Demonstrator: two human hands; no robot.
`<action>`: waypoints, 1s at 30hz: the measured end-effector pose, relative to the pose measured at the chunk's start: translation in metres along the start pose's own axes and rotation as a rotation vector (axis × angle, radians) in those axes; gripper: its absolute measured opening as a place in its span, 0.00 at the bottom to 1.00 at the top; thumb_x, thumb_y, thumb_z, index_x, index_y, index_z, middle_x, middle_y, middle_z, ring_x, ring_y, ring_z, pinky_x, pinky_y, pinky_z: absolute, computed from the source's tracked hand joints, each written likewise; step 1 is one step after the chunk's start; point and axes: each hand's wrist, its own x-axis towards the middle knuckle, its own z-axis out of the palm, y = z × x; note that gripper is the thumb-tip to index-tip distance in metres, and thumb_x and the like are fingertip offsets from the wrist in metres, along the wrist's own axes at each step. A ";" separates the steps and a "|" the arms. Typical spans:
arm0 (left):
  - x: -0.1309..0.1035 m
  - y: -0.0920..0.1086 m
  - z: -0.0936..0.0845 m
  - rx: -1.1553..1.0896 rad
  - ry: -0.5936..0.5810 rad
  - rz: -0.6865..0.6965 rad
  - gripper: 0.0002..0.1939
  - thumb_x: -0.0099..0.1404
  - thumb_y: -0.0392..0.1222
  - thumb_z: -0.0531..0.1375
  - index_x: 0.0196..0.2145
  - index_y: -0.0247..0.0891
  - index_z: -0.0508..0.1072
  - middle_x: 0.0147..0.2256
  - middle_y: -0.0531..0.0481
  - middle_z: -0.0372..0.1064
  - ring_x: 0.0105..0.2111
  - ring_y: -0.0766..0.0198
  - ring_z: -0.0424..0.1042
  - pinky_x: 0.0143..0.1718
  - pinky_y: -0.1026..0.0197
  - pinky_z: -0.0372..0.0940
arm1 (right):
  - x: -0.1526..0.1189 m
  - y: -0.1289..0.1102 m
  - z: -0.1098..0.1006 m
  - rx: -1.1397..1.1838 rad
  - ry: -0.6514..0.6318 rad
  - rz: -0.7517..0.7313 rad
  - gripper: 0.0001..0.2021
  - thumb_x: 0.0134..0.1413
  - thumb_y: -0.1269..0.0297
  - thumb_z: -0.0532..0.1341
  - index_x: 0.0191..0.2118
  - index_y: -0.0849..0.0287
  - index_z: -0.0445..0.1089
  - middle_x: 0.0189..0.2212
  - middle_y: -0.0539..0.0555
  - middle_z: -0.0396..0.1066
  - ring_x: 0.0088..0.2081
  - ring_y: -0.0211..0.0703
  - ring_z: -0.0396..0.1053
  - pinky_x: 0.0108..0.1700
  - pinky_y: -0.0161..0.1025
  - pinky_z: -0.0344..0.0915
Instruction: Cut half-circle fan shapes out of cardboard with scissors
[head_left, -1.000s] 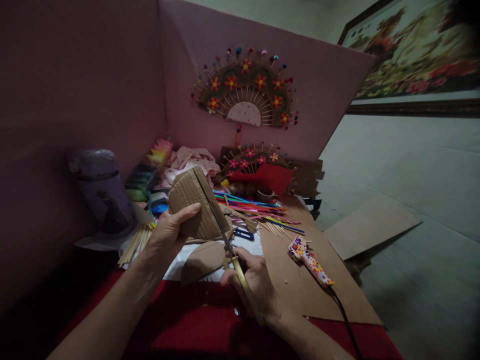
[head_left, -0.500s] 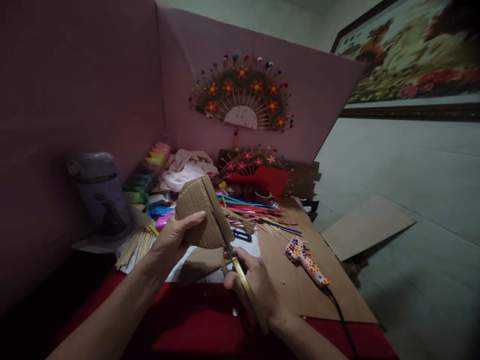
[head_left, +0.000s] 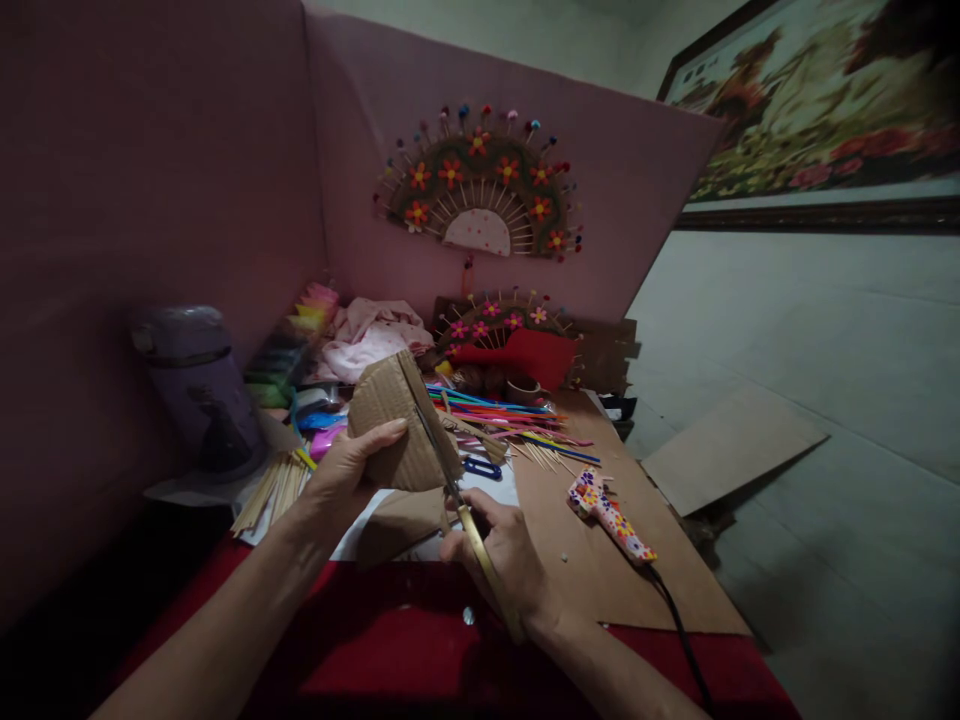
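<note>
Panels of dull pink stand beyond our left hand and our right hand, while red cloth spreads below both. Up and to the right of our right hand we see a framed picture; beside that same hand lies a brown board. A flowered fan shows against the pink, above and beyond our hands, and a purple flask stands to the left of our left hand.

Our left hand pinches a piece of corrugated cardboard, thumb across its near face, so it sits ahead of our right hand and slightly to its left. Our right hand curls around the gold-coloured handles of scissors, whose blades reach forward into the cardboard, a narrow strip showing to their right. A flower-patterned glue gun rests on the board, to the right of our right hand. Wooden sticks lie just left of our left hand; a blue oval clip sits just beyond our right.
</note>
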 end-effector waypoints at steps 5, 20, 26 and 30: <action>-0.003 0.000 0.002 -0.016 -0.023 -0.020 0.11 0.46 0.26 0.65 0.30 0.33 0.74 0.26 0.50 0.76 0.22 0.64 0.74 0.23 0.65 0.71 | -0.003 -0.004 -0.007 0.063 -0.051 -0.001 0.32 0.43 0.35 0.58 0.39 0.63 0.69 0.24 0.50 0.63 0.26 0.37 0.58 0.26 0.32 0.54; 0.002 -0.001 -0.001 0.043 0.008 0.019 0.14 0.45 0.26 0.66 0.33 0.32 0.75 0.25 0.49 0.76 0.21 0.63 0.74 0.23 0.63 0.71 | 0.000 0.003 -0.006 0.249 -0.120 0.050 0.35 0.42 0.29 0.55 0.37 0.60 0.66 0.20 0.48 0.61 0.23 0.36 0.57 0.23 0.32 0.55; -0.001 -0.001 0.002 0.012 0.025 -0.052 0.10 0.49 0.26 0.64 0.31 0.32 0.75 0.25 0.48 0.76 0.22 0.62 0.74 0.23 0.63 0.71 | 0.001 -0.001 -0.007 0.213 -0.102 0.024 0.34 0.40 0.30 0.57 0.36 0.61 0.68 0.22 0.48 0.61 0.24 0.35 0.57 0.24 0.31 0.55; -0.002 0.000 0.003 -0.009 0.019 -0.104 0.09 0.50 0.27 0.63 0.32 0.32 0.75 0.25 0.48 0.76 0.22 0.62 0.74 0.23 0.61 0.71 | 0.001 -0.001 -0.005 0.180 -0.073 0.019 0.35 0.41 0.29 0.56 0.36 0.62 0.67 0.23 0.49 0.62 0.24 0.35 0.56 0.24 0.31 0.54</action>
